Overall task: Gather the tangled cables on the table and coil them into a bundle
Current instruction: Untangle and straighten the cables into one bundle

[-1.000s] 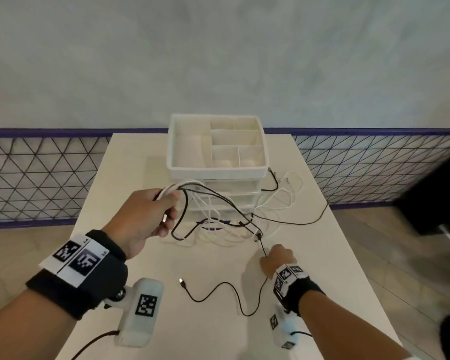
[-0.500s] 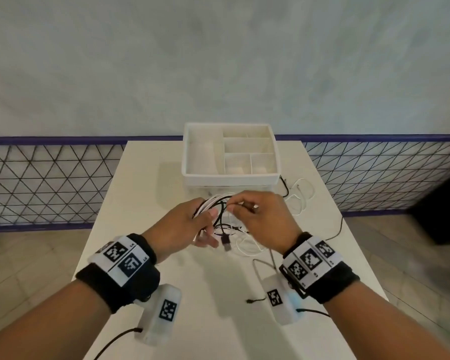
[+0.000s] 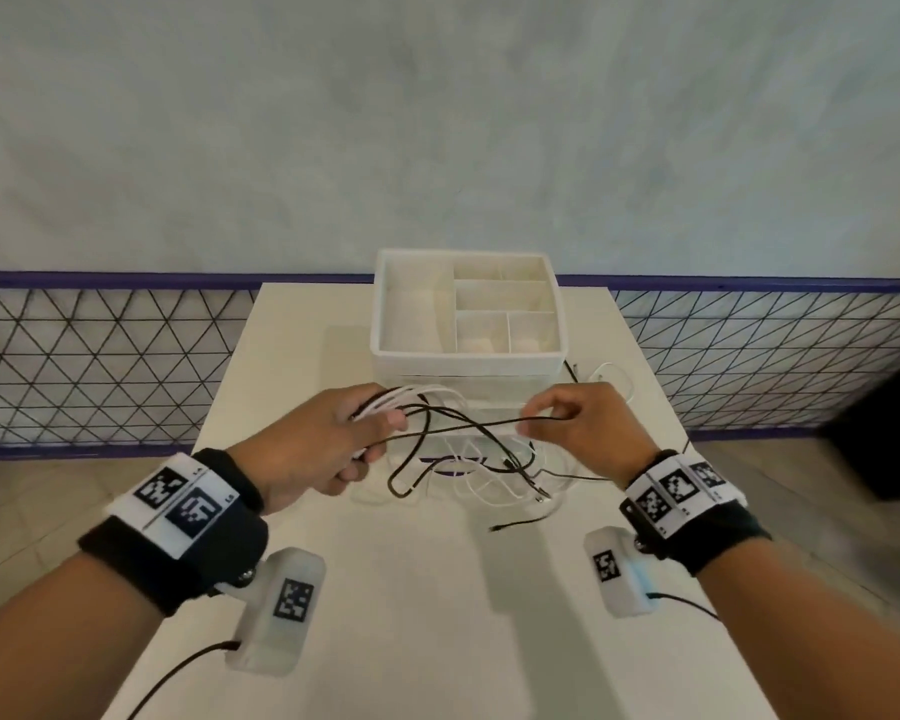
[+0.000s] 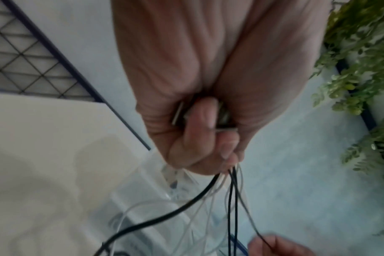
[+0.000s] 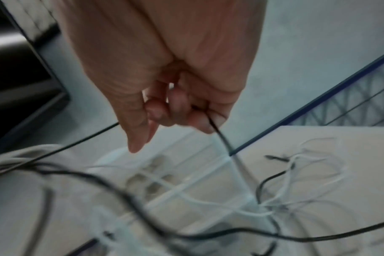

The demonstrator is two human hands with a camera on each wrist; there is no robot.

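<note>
A tangle of white and black cables (image 3: 468, 459) hangs and lies on the white table (image 3: 411, 615) in front of a white drawer organiser (image 3: 466, 356). My left hand (image 3: 333, 439) grips a bunch of white and black cable loops (image 4: 230, 190) above the table; metal plug ends (image 4: 180, 112) show inside its fist. My right hand (image 3: 567, 423) pinches one thin black cable (image 5: 219, 136) between thumb and fingers, stretched from the left hand's bunch. A loose black cable end (image 3: 515, 524) lies on the table below the hands.
The organiser has an open top tray with dividers. More white cable (image 3: 614, 376) loops to its right on the table. A mesh fence (image 3: 89, 366) with a purple rail runs behind the table, and green foliage (image 4: 362, 52) shows in the left wrist view.
My right hand rose from the table to the left hand's bunch, then drew away to the right, pulling a black cable taut. The left hand kept its grip on the loops.
</note>
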